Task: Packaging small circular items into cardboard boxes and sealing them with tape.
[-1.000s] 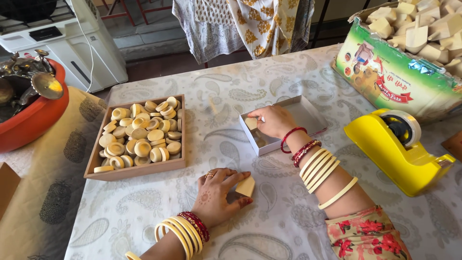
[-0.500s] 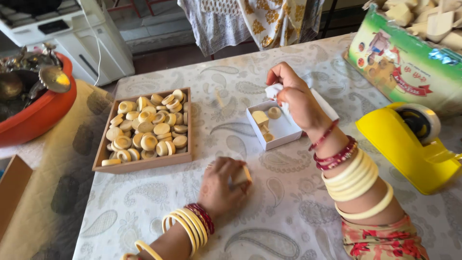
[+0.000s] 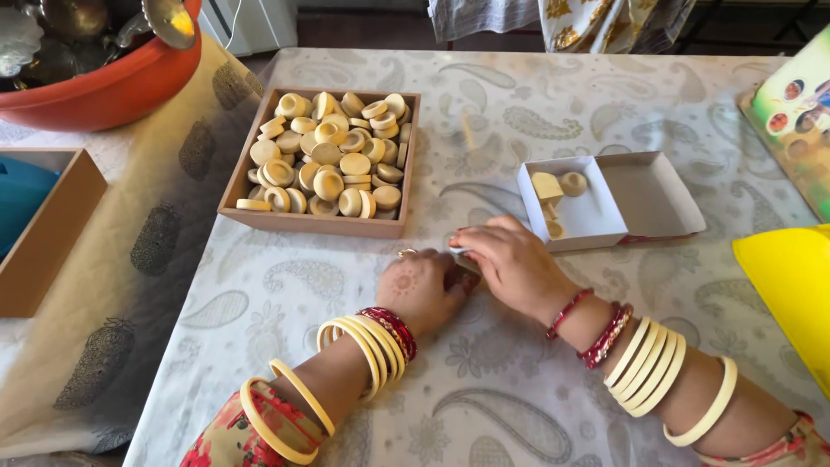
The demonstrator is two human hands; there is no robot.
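My left hand is closed around a small wooden piece that is mostly hidden in the fingers. My right hand meets it from the right, its fingertips pinching a small pale strip against that piece. Both hands rest on the patterned tablecloth, just in front of a wooden tray filled with several round wooden pieces. To the right of the hands lies an open white cardboard box holding a few wooden pieces. Both wrists wear cream and red bangles.
A yellow tape dispenser lies at the right edge. A red bowl with metal utensils stands at the back left, and a brown box at the left edge. A green printed carton is at the back right.
My right hand has left the white box and come down to my left hand. The left hand stayed in place, closed on its piece. The view has tilted down and moved closer.
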